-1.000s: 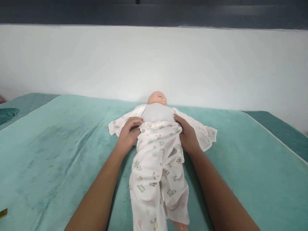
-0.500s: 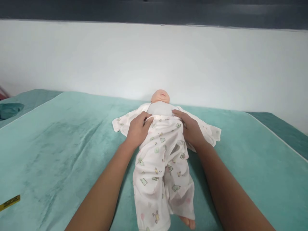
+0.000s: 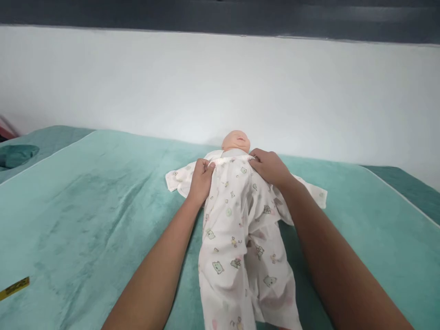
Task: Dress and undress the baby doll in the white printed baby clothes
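Observation:
A baby doll (image 3: pixel 236 140) lies on its back, head toward the wall, on a green cloth. White printed pants (image 3: pixel 233 220) cover its legs and most of its belly. My left hand (image 3: pixel 202 179) pinches one side of the waistband, and my right hand (image 3: pixel 270 167) grips the other side. The waistband is stretched between them high on the doll's chest. Under the doll, an open printed shirt (image 3: pixel 316 192) spreads out to both sides. Only a strip of the grey-white torso shows below the chin. The doll's feet are mostly hidden.
The green cloth (image 3: pixel 85 220) spreads over the surface, with a crease on the left. A yellow label strip (image 3: pixel 14 288) lies at the lower left. Behind the doll rises a white wall (image 3: pixel 220 87) with a dark band above.
Both hands have drawn the waistband upward over the belly to the chest. The pant legs have moved up too, and the right hand has closed on the waistband.

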Demonstrator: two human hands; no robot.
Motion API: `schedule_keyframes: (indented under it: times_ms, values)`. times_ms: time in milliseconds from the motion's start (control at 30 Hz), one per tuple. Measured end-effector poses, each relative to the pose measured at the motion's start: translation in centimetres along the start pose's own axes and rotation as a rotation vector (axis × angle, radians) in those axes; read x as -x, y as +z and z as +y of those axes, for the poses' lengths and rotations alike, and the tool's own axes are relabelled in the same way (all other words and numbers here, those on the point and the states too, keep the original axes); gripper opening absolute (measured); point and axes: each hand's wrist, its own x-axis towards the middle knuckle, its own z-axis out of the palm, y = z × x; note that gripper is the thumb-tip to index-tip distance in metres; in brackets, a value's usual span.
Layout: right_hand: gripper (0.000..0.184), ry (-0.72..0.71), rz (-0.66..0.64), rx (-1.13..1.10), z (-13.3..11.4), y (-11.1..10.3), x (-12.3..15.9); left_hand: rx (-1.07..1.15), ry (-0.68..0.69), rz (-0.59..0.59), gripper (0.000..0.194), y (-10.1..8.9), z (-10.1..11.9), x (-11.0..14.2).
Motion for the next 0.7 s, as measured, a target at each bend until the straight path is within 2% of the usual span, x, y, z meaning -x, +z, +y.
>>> schedule_keyframes:
  times_ms: [100,167,233,333,467,600,700]
  values:
    - [0.012,0.041,0.058,-0.156,0.3,1.0,0.5,-0.027,-0.042,0.058,0.015,0.2,-0.3,-0.1]
    - [0.013,0.001,0.101,-0.303,0.7,1.5,1.2,-0.071,-0.018,0.094,0.015,0.3,-0.4,0.0]
    - [0.017,-0.064,0.125,-0.421,1.1,1.7,1.7,-0.106,0.042,0.089,0.014,0.4,-0.6,0.0]
    - [0.021,-0.091,0.063,-0.505,1.4,1.7,1.7,-0.16,0.192,0.034,0.012,0.4,-0.6,-0.2]
    - [0.021,-0.069,-0.022,-0.366,1.4,1.3,1.0,-0.275,0.375,-0.073,0.016,0.0,-0.2,-0.8]
    - [0.019,-0.06,-0.028,-0.094,1.2,0.9,-0.2,-0.427,0.289,-0.13,0.022,-0.3,0.6,-2.2]
    - [0.018,-0.06,-0.01,0.014,0.7,0.9,-1.5,-0.474,0.201,-0.082,0.019,-0.1,1.0,-3.5]
